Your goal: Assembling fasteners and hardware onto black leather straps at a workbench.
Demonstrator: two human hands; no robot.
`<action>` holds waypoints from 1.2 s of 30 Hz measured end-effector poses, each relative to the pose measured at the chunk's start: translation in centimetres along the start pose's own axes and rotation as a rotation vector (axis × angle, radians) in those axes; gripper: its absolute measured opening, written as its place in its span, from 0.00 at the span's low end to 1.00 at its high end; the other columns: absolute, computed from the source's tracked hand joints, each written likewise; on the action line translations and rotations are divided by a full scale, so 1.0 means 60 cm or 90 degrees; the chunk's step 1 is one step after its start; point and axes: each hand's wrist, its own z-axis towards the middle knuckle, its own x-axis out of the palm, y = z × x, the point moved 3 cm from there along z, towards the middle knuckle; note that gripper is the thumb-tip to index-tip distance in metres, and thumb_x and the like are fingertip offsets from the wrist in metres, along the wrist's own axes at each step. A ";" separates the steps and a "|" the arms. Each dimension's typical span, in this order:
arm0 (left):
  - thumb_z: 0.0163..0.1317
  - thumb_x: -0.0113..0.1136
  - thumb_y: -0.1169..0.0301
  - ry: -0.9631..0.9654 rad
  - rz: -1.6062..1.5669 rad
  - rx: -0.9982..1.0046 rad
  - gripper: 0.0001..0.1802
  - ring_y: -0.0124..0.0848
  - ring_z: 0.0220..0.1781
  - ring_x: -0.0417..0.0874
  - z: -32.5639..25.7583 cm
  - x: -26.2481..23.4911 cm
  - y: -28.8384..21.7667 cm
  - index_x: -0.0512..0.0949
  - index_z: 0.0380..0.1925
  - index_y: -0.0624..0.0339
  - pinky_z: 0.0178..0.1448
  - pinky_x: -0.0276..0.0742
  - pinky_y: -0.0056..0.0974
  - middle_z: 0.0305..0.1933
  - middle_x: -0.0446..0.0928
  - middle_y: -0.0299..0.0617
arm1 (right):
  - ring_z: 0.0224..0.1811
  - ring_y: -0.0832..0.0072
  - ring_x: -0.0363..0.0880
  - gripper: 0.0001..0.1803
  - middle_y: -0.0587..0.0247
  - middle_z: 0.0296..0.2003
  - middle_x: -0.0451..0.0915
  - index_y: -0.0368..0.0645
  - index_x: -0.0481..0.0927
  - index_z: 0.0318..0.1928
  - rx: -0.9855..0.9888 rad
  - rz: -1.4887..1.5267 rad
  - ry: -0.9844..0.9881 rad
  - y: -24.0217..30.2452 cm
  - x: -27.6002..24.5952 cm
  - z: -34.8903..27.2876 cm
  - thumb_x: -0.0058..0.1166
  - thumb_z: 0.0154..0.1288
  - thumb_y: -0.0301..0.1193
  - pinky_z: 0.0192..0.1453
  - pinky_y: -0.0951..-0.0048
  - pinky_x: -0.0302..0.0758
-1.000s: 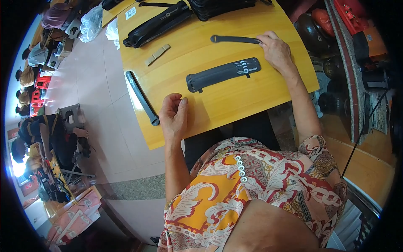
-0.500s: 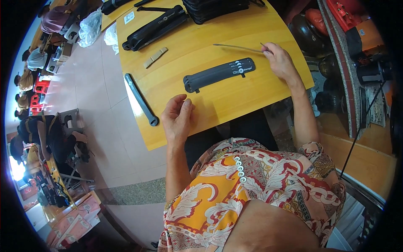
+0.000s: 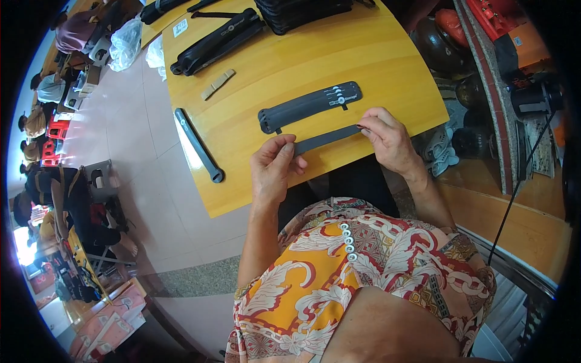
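A dark grey flat strap (image 3: 327,139) stretches between my hands above the near edge of the yellow table. My left hand (image 3: 273,166) pinches one end between thumb and fingers. My right hand (image 3: 389,139) grips the other end with its fingertips. Just beyond the strap lies a flat stack of dark straps (image 3: 310,107) with white printing and small tabs along its near side. A single dark strap with a ring-shaped end (image 3: 198,145) rests by the table's left edge.
On the yellow table (image 3: 315,57) lie a small tan strip (image 3: 218,84), a black bundle (image 3: 218,42) and a black pile (image 3: 302,13) at the far side. Dark jars (image 3: 445,47) stand to the right. Other people (image 3: 72,193) sit at the left.
My right hand has brought the strap down and left, toward me. My left hand has moved slightly right and now holds the strap's other end.
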 end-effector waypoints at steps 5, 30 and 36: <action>0.59 0.54 0.79 0.008 0.036 0.107 0.09 0.24 0.22 0.75 -0.013 -0.017 -0.007 0.77 0.40 0.66 0.25 0.70 0.26 0.24 0.76 0.39 | 0.38 0.61 0.76 0.13 0.54 0.39 0.74 0.34 0.76 0.42 0.044 -0.043 0.084 -0.010 0.008 0.010 0.53 0.54 0.18 0.42 0.68 0.73; 0.57 0.56 0.81 0.018 0.283 0.275 0.05 0.23 0.31 0.77 -0.046 -0.026 -0.046 0.76 0.34 0.68 0.36 0.74 0.26 0.29 0.76 0.36 | 0.40 0.63 0.75 0.10 0.54 0.37 0.74 0.33 0.75 0.41 0.052 -0.004 0.094 -0.036 -0.009 0.014 0.49 0.57 0.19 0.44 0.72 0.72; 0.59 0.58 0.76 -0.094 0.164 0.225 0.04 0.24 0.24 0.77 -0.029 -0.045 -0.032 0.78 0.33 0.65 0.28 0.74 0.27 0.25 0.77 0.39 | 0.33 0.67 0.74 0.06 0.55 0.31 0.75 0.33 0.75 0.34 0.192 0.107 0.106 -0.055 -0.008 0.017 0.54 0.56 0.24 0.37 0.72 0.70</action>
